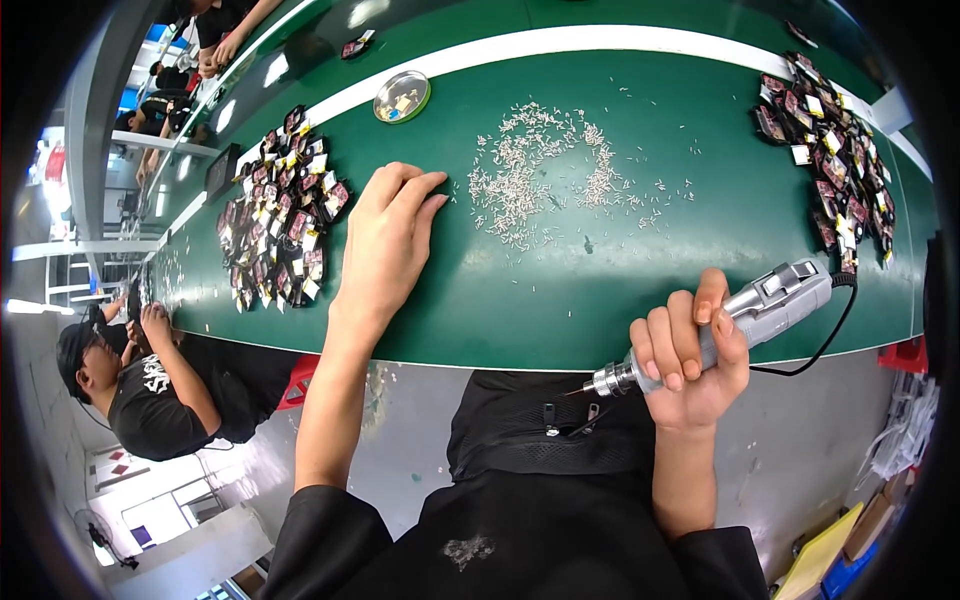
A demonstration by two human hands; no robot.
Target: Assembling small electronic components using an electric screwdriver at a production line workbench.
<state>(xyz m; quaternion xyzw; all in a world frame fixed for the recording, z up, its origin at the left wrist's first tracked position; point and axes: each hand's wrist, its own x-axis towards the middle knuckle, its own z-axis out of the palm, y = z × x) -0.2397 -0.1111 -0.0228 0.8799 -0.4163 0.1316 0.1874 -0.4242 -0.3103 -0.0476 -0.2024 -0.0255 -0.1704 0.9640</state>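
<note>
My left hand (pixel 385 240) hovers over or rests on the green worktable (pixel 480 320), fingers bent, with a small gap between thumb and index finger. Nothing shows in that gap. Just right of its fingertips lies a loose spread of tiny silvery screws (pixel 515 190). In my right hand (pixel 695 350) is a grey electric screwdriver (pixel 775 300), gripped round its body at the table's near edge. Its thin bit points left and slightly down, over my lap. A black cord runs from its rear end.
Heaps of small black parts with white tags lie left (pixel 285 210) and right (pixel 835 160). A round metal dish (pixel 402 97) holds small yellowish pieces. A white strip (pixel 560 38) crosses the table's far side. Another person (pixel 165 380) works at the left.
</note>
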